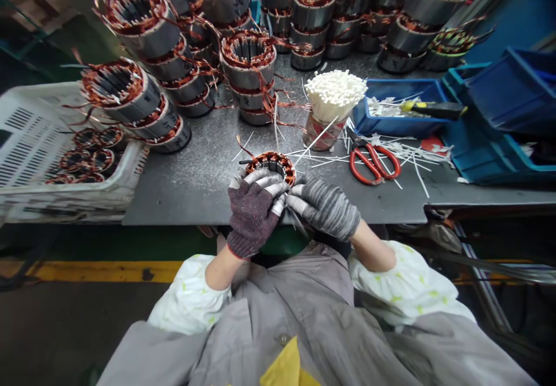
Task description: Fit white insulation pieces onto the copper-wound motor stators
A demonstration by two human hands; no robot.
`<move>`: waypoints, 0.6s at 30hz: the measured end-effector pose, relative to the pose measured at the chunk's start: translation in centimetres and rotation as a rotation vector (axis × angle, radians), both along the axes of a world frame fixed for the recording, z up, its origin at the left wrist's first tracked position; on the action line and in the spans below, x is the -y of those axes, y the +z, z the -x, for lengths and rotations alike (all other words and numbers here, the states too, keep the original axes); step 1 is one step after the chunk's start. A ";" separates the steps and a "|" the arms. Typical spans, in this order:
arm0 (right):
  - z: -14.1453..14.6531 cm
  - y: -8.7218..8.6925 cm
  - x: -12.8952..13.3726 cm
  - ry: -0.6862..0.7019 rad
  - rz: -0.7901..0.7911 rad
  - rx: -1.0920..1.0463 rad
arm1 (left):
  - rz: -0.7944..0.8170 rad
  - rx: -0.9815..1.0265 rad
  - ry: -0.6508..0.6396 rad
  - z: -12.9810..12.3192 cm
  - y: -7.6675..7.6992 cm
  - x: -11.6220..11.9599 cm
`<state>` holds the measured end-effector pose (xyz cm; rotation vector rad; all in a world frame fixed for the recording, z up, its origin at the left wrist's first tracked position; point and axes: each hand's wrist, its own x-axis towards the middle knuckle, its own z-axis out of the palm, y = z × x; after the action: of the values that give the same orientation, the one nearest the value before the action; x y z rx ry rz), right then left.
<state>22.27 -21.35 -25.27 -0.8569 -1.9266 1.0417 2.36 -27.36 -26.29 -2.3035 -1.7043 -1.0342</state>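
Observation:
A small stator (282, 161) wound with copper wire lies at the front of the grey worktable, its slotted ring facing up. My left hand (254, 215), in a maroon knit glove with white-taped fingertips, is wrapped over its near side. Beside it, my right hand (328, 205), in a grey striped glove with taped fingertips, pinches at the stator's near right edge. What lies between those fingertips is too small to make out. Red-handled scissors (374, 163) rest to the right. Just behind them, a bundle of thin white sticks (334, 93) stands in a wrapped holder.
Stacked larger stators (247, 76) line the back and left of the table (182, 183). A white plastic crate (26, 142) with small stators is at left. Loose white strips (417, 154) lie near a blue tray (403, 84) holding a yellow-black tool (434, 109). Blue bins (490, 148) stand right.

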 end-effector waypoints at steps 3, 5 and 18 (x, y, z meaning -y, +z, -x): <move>0.1 -0.4 -0.4 0.053 0.021 -0.020 | -0.021 -0.011 -0.007 0.4 -0.3 0.3; 0.2 -0.2 -0.4 0.069 0.070 -0.023 | -0.045 -0.023 -0.017 0.6 -0.5 0.4; 1.0 -1.7 3.0 0.048 0.635 -0.359 | -0.041 -0.017 -0.042 0.9 -1.1 -0.1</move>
<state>21.24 -24.38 -27.00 -0.8790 -1.3277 1.7500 1.47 -27.24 -27.39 -2.3258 -1.6202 -1.0437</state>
